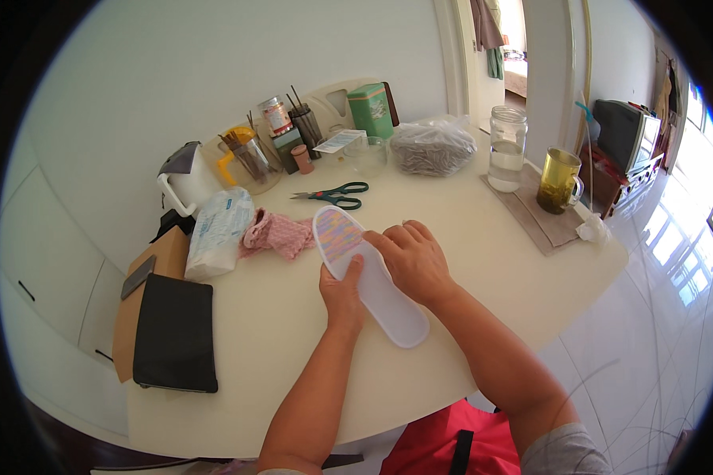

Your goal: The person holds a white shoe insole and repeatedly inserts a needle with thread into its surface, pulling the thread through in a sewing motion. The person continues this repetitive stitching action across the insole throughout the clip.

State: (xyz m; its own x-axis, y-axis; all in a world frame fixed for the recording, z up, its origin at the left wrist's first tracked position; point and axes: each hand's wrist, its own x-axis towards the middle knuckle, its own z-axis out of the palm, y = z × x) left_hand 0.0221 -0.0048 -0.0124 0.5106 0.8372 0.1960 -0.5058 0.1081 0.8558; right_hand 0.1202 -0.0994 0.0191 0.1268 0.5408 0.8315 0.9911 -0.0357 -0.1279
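Observation:
A white shoe insole (386, 300) is held tilted above the table, its wide end pointing away from me. Multicoloured stitching in pink, yellow and lilac covers that wide end, and the rest is plain white. My left hand (341, 294) grips it from the left side, thumb on the upper face. At the right edge, my right hand (413, 261) has its fingers bent against the insole, one fingertip by the border of the stitching. The undersides of those fingers are hidden, and I cannot see a needle or thread. Green-handled scissors (336, 195) lie just beyond the insole.
Left of the insole are a pink knitted cloth (276, 234), a plastic pack (220, 231) and a black pouch (177, 333). Farther back stand a pitcher (255, 160), a green tin (371, 111) and a filled plastic bag (432, 147). A glass jar (507, 151) and mug (557, 181) stand right.

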